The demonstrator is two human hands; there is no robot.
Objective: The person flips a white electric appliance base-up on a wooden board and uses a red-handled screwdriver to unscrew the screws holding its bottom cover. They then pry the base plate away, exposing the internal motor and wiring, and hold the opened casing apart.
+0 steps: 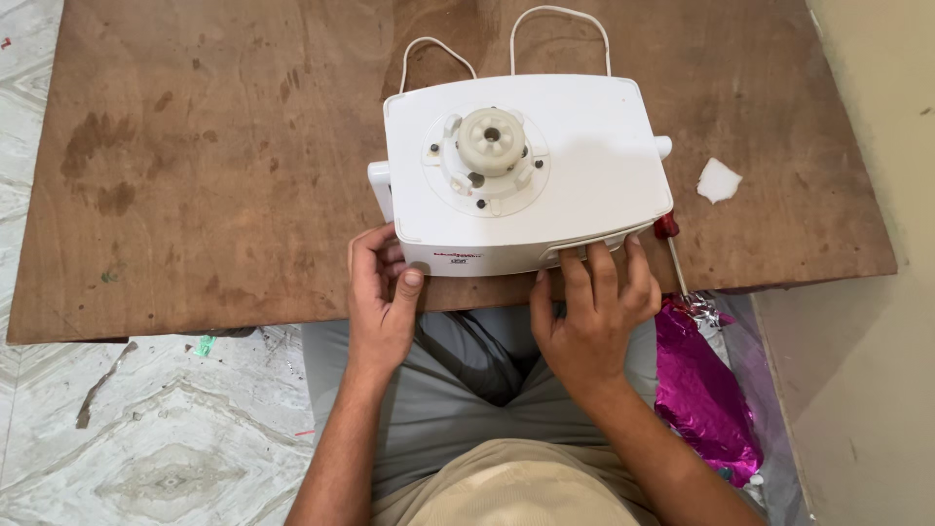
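- White appliance base, a rounded rectangular housing, sits on the near half of a worn brown wooden board, its front edge close to the board's near edge and just above the seated person's lap.
- The wooden board, stained and scratched, is the largest thing in view; it carries the appliance base and rests over a pale patterned floor that shows to the left of the base.
- A crumpled magenta foil bag lies below and to the right of the appliance base, off the board's near edge, beside a beige wall.
- The right hand lies flat against the front right side of the appliance base, fingers spread and extended up onto its lower edge, not closed around anything.
- The left hand curls at the front left corner of the appliance base, thumb pressed up against the front face and fingers tucked beside the corner.
- A cream coupling hub stands on a round plate, left of centre on top of the appliance base, ringed by small dark screws.
- A white cord loops out from behind the far edge of the base.
- A red-handled screwdriver lies just beside the base's right front corner, seemingly touching the right hand's little finger.
- A white scrap, possibly tissue, rests on the board right of the base.
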